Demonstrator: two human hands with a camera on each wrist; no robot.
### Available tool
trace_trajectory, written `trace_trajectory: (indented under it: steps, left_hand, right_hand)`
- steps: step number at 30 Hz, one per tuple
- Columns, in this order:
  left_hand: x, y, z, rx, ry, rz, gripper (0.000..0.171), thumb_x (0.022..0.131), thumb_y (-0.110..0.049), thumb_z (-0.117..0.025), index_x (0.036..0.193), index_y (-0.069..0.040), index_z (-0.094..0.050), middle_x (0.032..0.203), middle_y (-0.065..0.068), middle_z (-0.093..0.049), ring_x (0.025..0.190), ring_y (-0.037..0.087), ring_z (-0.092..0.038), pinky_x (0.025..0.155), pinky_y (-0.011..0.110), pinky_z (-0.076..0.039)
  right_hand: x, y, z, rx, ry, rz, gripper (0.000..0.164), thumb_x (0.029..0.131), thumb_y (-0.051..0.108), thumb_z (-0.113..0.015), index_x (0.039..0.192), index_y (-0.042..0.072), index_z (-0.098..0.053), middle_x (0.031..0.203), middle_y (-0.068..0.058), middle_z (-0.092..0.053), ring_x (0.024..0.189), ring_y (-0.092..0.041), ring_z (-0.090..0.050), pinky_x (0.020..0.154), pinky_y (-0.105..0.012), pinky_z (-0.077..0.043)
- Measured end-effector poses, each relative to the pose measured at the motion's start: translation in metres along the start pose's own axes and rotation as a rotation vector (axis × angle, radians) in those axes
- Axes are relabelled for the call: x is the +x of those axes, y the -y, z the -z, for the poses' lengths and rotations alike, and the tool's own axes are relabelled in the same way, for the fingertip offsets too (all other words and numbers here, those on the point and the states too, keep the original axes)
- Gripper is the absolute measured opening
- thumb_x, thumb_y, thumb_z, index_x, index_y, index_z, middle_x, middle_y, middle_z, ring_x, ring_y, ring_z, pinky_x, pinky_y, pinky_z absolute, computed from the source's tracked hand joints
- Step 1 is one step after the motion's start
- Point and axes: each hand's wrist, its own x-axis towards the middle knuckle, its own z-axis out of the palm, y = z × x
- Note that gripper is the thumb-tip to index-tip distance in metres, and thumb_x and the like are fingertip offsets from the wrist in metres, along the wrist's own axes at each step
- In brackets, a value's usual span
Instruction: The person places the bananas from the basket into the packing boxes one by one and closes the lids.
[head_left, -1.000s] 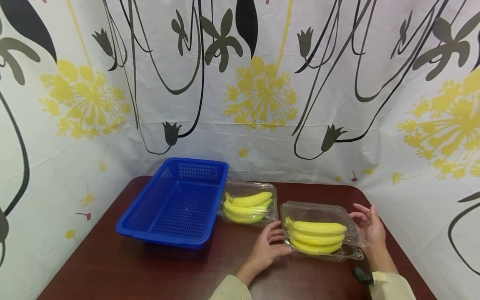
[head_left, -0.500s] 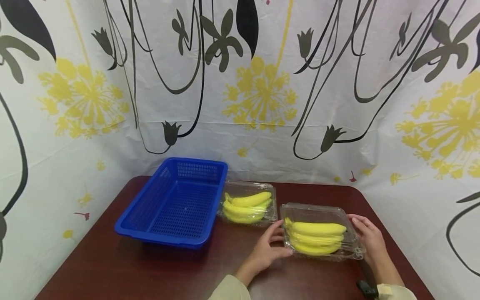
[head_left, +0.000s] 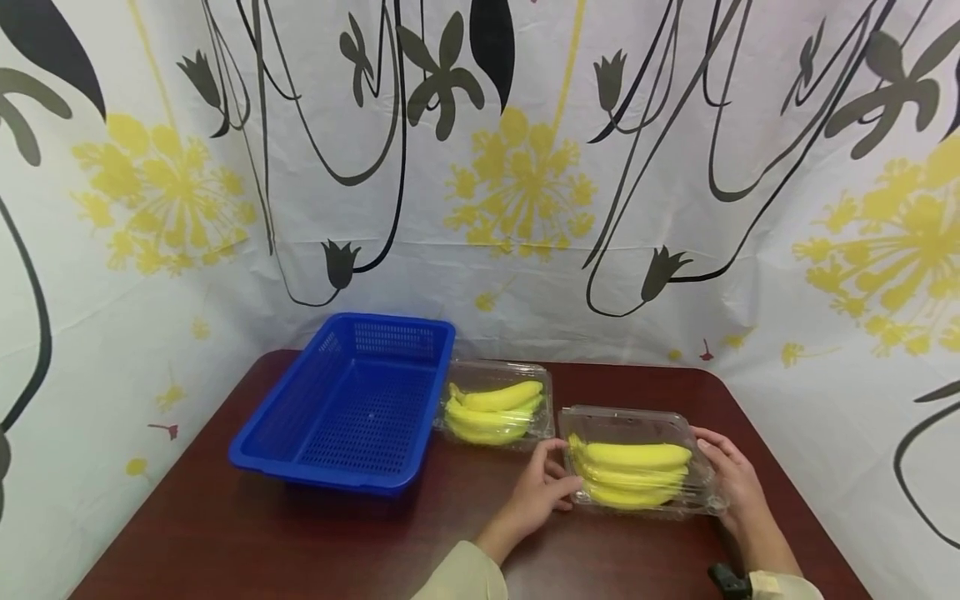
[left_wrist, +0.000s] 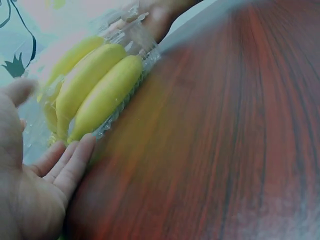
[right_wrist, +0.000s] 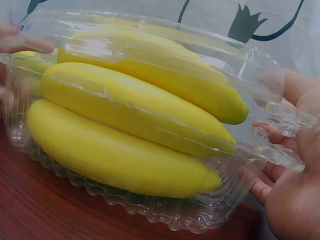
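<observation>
A clear plastic clamshell box (head_left: 637, 425) with several yellow bananas (head_left: 633, 471) inside lies at the right of the table, its lid down. My right hand (head_left: 738, 483) grips the box's right end; in the right wrist view its fingers curl round the corner by the clasp tabs. At the left end, my left hand (head_left: 531, 498) holds the box, thumb above the rim and fingers lower down. The left wrist view has this hand's fingers (left_wrist: 72, 167) reaching to the box's near edge. Behind it to the left stands a second clamshell box (head_left: 472, 377) of bananas.
A blue perforated plastic basket (head_left: 262, 454) sits at the left of the dark red-brown table (head_left: 337, 550), tight beside the second box. A white cloth (head_left: 510, 325) printed with flowers hangs behind and at both sides.
My right hand has come in from beside the box to grip its right end. My left thumb has moved up slightly, with fingers now showing below it. The box has barely shifted.
</observation>
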Motion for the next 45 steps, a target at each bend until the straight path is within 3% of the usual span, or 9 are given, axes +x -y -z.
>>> trace_trajectory:
  steps: [6,11,23,32,34,38,40,45]
  left_hand:
    - [0.000,-0.003,-0.001,0.061,-0.019,0.037,0.059,0.083,-0.010,-0.072,0.135,-0.018,-0.044,0.070,0.002,-0.054,0.045,0.014,-0.048,0.044,0.036,-0.053]
    - [-0.002,-0.008,-0.004,0.101,-0.039,0.074,0.058,0.082,-0.010,-0.071,0.133,-0.021,-0.045,0.057,0.001,-0.051,0.036,0.013,-0.044,0.038,0.029,-0.045]
    - [-0.002,-0.016,-0.016,0.030,-0.103,0.141,0.061,0.079,0.005,-0.062,0.132,-0.021,-0.043,0.054,0.004,-0.058,0.032,0.010,-0.043,0.034,0.024,-0.041]
    - [-0.002,-0.018,-0.020,-0.024,-0.104,0.137,0.066,0.077,0.010,-0.060,0.133,-0.017,-0.039,0.056,0.005,-0.058,0.034,0.011,-0.045,0.035,0.024,-0.042]
    - [-0.001,-0.018,-0.022,-0.041,-0.106,0.141,0.068,0.076,0.010,-0.058,0.134,-0.018,-0.038,0.059,0.007,-0.060,0.036,0.013,-0.049,0.036,0.026,-0.044]
    - [0.000,-0.017,-0.025,-0.102,-0.123,0.154,0.071,0.076,0.013,-0.055,0.137,-0.018,-0.035,0.065,0.012,-0.064,0.041,0.016,-0.056,0.040,0.030,-0.050]
    - [0.002,-0.016,-0.026,-0.123,-0.137,0.149,0.072,0.076,0.015,-0.054,0.137,-0.016,-0.035,0.065,0.014,-0.064,0.044,0.018,-0.059,0.043,0.032,-0.052]
    - [0.007,-0.016,-0.028,-0.120,-0.170,0.126,0.071,0.077,0.018,-0.052,0.139,-0.012,-0.036,0.065,0.015,-0.063,0.047,0.022,-0.063,0.045,0.034,-0.054]
  right_hand:
    - [0.001,-0.001,-0.001,-0.015,-0.008,0.005,0.026,0.102,0.015,-0.051,0.126,0.012,-0.061,0.113,0.007,-0.063,0.095,-0.007,-0.064,0.075,-0.025,-0.054]
    - [0.001,-0.002,-0.001,-0.049,-0.034,0.033,0.026,0.101,0.015,-0.052,0.125,0.012,-0.062,0.115,0.009,-0.062,0.101,-0.004,-0.062,0.081,-0.022,-0.052]
    - [0.002,0.003,-0.003,0.005,-0.046,-0.032,0.023,0.101,0.016,-0.053,0.119,0.019,-0.066,0.112,0.012,-0.063,0.098,-0.004,-0.062,0.080,-0.023,-0.053]
    - [0.003,0.011,-0.004,-0.006,-0.050,-0.061,0.019,0.100,0.016,-0.055,0.114,0.019,-0.069,0.106,0.010,-0.066,0.093,-0.006,-0.065,0.078,-0.025,-0.054]
    - [0.003,0.016,-0.003,-0.098,-0.070,-0.091,0.019,0.099,0.022,-0.058,0.114,0.022,-0.070,0.104,0.014,-0.065,0.092,-0.003,-0.063,0.075,-0.024,-0.053]
    - [0.002,0.026,-0.002,-0.407,-0.111,-0.191,0.026,0.095,0.045,-0.059,0.116,0.034,-0.068,0.099,0.028,-0.058,0.091,0.006,-0.055,0.073,-0.022,-0.049]
    - [0.001,0.031,-0.002,-0.544,-0.137,-0.221,0.029,0.092,0.053,-0.058,0.115,0.037,-0.067,0.094,0.025,-0.055,0.087,0.005,-0.051,0.071,-0.023,-0.047]
    - [-0.001,0.038,-0.015,-0.699,-0.289,-0.209,0.050,0.090,0.057,-0.059,0.114,0.014,-0.066,0.075,0.005,-0.053,0.066,-0.011,-0.050,0.056,-0.032,-0.047]
